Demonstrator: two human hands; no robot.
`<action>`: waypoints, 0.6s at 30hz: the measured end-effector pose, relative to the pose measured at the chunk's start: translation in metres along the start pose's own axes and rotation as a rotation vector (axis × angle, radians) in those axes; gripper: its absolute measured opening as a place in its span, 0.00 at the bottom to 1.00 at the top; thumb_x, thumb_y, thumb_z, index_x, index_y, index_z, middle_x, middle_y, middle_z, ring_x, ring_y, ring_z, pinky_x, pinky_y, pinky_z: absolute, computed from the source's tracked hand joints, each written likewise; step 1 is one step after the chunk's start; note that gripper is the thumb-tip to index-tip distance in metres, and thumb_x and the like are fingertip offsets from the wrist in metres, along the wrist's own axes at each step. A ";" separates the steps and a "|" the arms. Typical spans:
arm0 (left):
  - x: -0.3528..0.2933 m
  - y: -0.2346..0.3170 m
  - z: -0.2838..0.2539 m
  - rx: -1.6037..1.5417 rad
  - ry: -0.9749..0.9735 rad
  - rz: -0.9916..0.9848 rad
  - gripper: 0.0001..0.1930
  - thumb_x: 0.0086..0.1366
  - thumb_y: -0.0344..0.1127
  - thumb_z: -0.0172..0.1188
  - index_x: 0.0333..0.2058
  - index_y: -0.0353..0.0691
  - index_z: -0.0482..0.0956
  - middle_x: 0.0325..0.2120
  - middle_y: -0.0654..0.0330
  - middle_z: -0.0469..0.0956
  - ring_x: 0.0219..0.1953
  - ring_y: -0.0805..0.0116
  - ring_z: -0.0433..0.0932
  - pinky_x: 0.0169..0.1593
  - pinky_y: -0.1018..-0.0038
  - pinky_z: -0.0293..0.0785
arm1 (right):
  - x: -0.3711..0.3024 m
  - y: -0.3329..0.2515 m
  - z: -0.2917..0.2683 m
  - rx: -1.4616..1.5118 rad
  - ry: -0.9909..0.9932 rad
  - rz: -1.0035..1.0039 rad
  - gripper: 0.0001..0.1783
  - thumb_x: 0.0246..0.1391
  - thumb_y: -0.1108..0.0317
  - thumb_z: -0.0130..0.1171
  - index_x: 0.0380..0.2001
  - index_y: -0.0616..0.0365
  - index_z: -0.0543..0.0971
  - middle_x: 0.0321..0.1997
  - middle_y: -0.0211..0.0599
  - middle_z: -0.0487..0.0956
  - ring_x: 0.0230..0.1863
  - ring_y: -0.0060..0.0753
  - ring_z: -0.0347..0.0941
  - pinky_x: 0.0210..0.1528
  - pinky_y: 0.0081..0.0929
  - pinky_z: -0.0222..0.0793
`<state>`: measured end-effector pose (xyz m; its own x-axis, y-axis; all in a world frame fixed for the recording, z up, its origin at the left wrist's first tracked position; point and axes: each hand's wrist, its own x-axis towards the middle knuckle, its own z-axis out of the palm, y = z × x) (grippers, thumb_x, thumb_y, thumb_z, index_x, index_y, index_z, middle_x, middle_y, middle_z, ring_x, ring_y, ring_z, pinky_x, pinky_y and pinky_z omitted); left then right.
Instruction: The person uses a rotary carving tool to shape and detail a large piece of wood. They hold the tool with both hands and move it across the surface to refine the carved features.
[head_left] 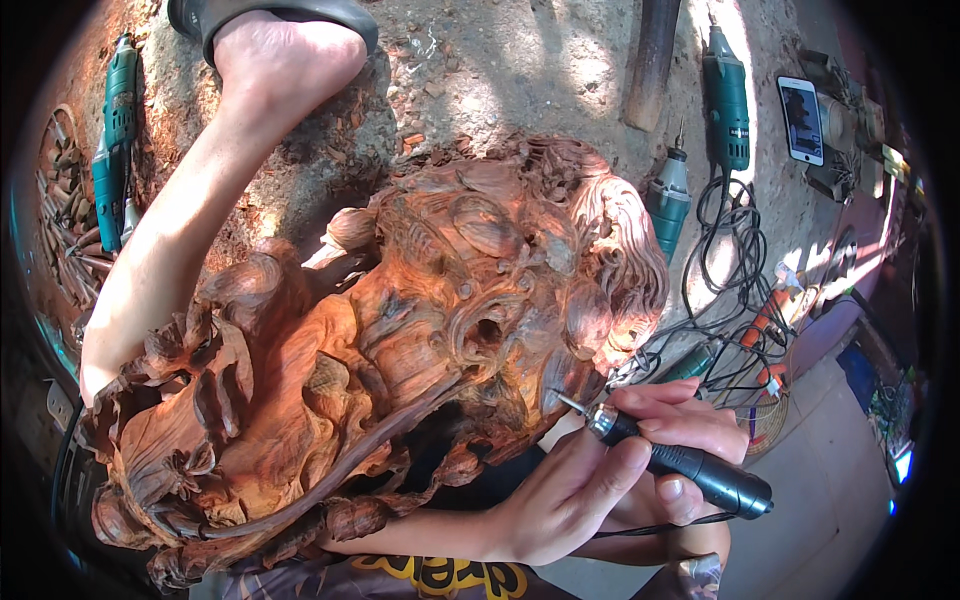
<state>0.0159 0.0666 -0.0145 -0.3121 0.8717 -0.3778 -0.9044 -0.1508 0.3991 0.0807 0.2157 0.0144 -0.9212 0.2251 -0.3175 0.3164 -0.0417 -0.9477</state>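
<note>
A large, reddish-brown wood carving (430,310), full of folds and curled shapes, lies slanting across my lap. My right hand (700,430) grips the black handpiece (705,478) of a rotary tool from the right, fingers on top. The thin metal bit points left and meets or nearly meets the lower right side of the carving. My left forearm passes under the carving's near edge, and my left hand (550,505) comes up beside the tool. Its thumb presses on the handpiece; its other fingers are mostly hidden.
A green rotary tool (727,105) and another green one (668,205) lie at right near tangled black cables (735,240). A white phone (800,120) is farther right. More green tools (118,110) are at left. My sandalled foot (290,55) rests at the top; a wooden post (650,65) stands nearby.
</note>
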 end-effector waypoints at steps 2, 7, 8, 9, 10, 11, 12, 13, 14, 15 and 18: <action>0.001 -0.001 -0.003 -0.026 -0.009 -0.013 0.27 0.82 0.45 0.35 0.67 0.28 0.55 0.65 0.47 0.63 0.71 0.60 0.60 0.73 0.62 0.53 | -0.002 -0.001 0.003 -0.038 0.061 0.013 0.28 0.57 0.55 0.65 0.49 0.71 0.81 0.51 0.68 0.82 0.51 0.59 0.83 0.56 0.44 0.79; 0.004 0.002 -0.002 -0.115 -0.009 -0.081 0.28 0.82 0.47 0.34 0.67 0.28 0.55 0.66 0.47 0.62 0.71 0.58 0.60 0.73 0.59 0.51 | -0.006 0.003 0.006 -0.044 0.150 0.048 0.28 0.57 0.56 0.66 0.49 0.72 0.81 0.50 0.70 0.81 0.50 0.58 0.84 0.56 0.44 0.79; 0.004 0.003 -0.001 -0.062 -0.019 -0.045 0.31 0.81 0.51 0.33 0.68 0.27 0.54 0.66 0.46 0.62 0.72 0.55 0.59 0.74 0.54 0.49 | -0.006 0.004 0.005 -0.014 0.135 0.016 0.27 0.57 0.56 0.66 0.49 0.72 0.81 0.50 0.70 0.82 0.50 0.58 0.84 0.55 0.44 0.79; 0.003 0.004 0.001 -0.009 -0.028 -0.008 0.34 0.81 0.54 0.32 0.69 0.26 0.53 0.66 0.45 0.62 0.73 0.52 0.58 0.76 0.49 0.47 | -0.006 0.005 0.003 0.000 0.109 -0.012 0.27 0.57 0.56 0.66 0.49 0.72 0.81 0.49 0.70 0.82 0.50 0.59 0.84 0.55 0.44 0.79; 0.002 0.004 0.002 0.034 0.009 0.004 0.32 0.80 0.54 0.34 0.68 0.29 0.57 0.65 0.44 0.64 0.70 0.51 0.62 0.74 0.51 0.54 | -0.006 0.005 0.003 0.001 0.088 -0.052 0.27 0.57 0.56 0.66 0.48 0.72 0.82 0.49 0.71 0.82 0.50 0.60 0.84 0.55 0.44 0.80; 0.001 0.004 0.003 0.076 0.045 0.017 0.31 0.80 0.53 0.37 0.66 0.32 0.60 0.64 0.44 0.67 0.68 0.50 0.66 0.72 0.52 0.60 | -0.005 0.005 0.002 0.018 0.060 -0.047 0.27 0.57 0.56 0.66 0.47 0.73 0.82 0.48 0.71 0.82 0.50 0.62 0.83 0.55 0.45 0.80; 0.001 0.004 0.004 0.119 0.081 0.029 0.29 0.80 0.53 0.39 0.65 0.35 0.64 0.63 0.43 0.69 0.66 0.48 0.70 0.70 0.53 0.67 | -0.005 0.005 0.002 0.025 0.059 -0.034 0.27 0.57 0.56 0.66 0.47 0.73 0.82 0.48 0.72 0.82 0.50 0.63 0.83 0.55 0.45 0.80; 0.001 0.002 0.003 0.074 0.054 0.012 0.30 0.80 0.53 0.37 0.66 0.32 0.60 0.64 0.44 0.67 0.68 0.50 0.66 0.72 0.52 0.60 | -0.005 0.005 0.003 0.036 0.084 -0.036 0.27 0.57 0.56 0.65 0.47 0.73 0.82 0.48 0.72 0.82 0.50 0.63 0.83 0.55 0.46 0.80; 0.002 0.000 0.001 0.029 0.027 -0.003 0.32 0.81 0.53 0.34 0.68 0.29 0.56 0.65 0.45 0.65 0.70 0.52 0.62 0.74 0.50 0.53 | -0.006 0.004 0.004 0.026 0.081 -0.029 0.27 0.57 0.56 0.65 0.48 0.73 0.82 0.48 0.72 0.81 0.50 0.63 0.83 0.56 0.46 0.79; 0.002 -0.002 -0.001 -0.016 0.000 -0.019 0.33 0.81 0.53 0.32 0.69 0.26 0.53 0.66 0.45 0.63 0.72 0.53 0.58 0.76 0.49 0.47 | -0.007 0.004 0.005 0.021 0.128 -0.007 0.27 0.58 0.57 0.65 0.48 0.74 0.81 0.48 0.73 0.81 0.50 0.63 0.83 0.56 0.46 0.79; 0.004 -0.007 -0.006 -0.037 -0.026 -0.018 0.25 0.82 0.44 0.37 0.68 0.30 0.56 0.65 0.48 0.64 0.68 0.62 0.62 0.71 0.65 0.54 | -0.008 0.004 0.007 -0.040 0.172 0.030 0.26 0.58 0.58 0.65 0.48 0.74 0.81 0.49 0.73 0.81 0.52 0.63 0.82 0.57 0.47 0.79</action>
<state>0.0197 0.0679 -0.0241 -0.2884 0.8862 -0.3626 -0.9201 -0.1517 0.3610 0.0879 0.2065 0.0131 -0.8597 0.3881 -0.3321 0.3551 -0.0133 -0.9347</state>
